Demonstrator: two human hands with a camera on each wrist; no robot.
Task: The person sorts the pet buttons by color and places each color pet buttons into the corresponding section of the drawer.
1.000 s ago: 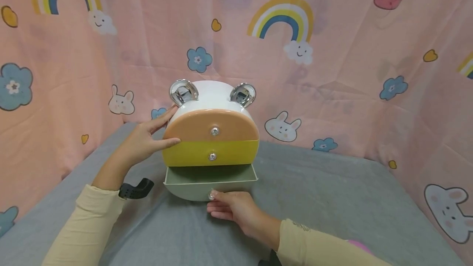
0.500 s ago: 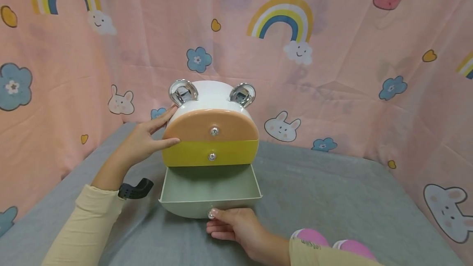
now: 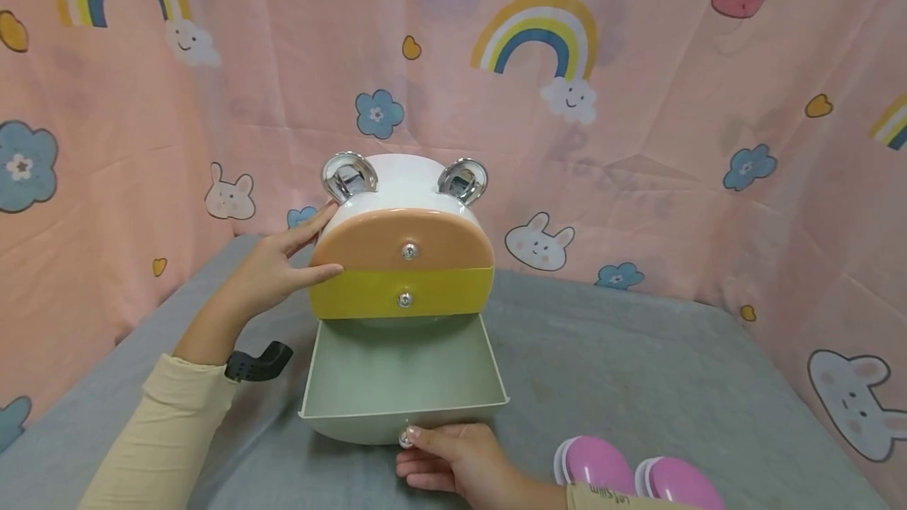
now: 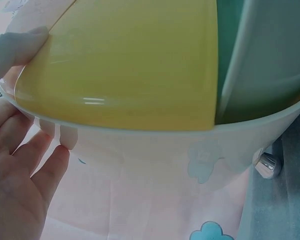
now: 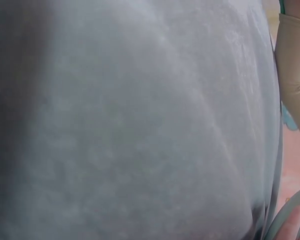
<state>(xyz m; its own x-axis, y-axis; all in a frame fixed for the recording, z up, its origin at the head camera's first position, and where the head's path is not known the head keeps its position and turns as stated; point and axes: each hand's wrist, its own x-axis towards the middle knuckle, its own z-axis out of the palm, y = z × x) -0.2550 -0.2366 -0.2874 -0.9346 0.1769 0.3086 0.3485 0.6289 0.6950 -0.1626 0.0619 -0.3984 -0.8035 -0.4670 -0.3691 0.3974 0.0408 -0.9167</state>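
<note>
A small drawer cabinet [image 3: 411, 179] with a white shell and silver ears stands on the cloth. Its orange top drawer [image 3: 368, 241] and yellow middle drawer [image 3: 361, 293] are closed; the pale green bottom drawer [image 3: 404, 372] is pulled far out and looks empty. My left hand [image 3: 272, 270] rests on the cabinet's left side, thumb straight across the front, fingers along the shell in the left wrist view. With thumb and fingers, my right hand [image 3: 460, 455] pinches the silver knob [image 3: 405, 437] of the bottom drawer. Only a fingertip [image 5: 292, 222] of it shows in the right wrist view.
Two pink and white round objects [image 3: 598, 463] lie at the right front, partly behind the right sleeve. Grey cloth [image 3: 602, 360] covers the table. A pink patterned curtain [image 3: 659, 203] hangs behind and at the sides.
My right hand has drawn the bottom drawer steadily outward, toward me, baring more of its inside. Both pink round objects have come into fuller view. The left hand has stayed in place.
</note>
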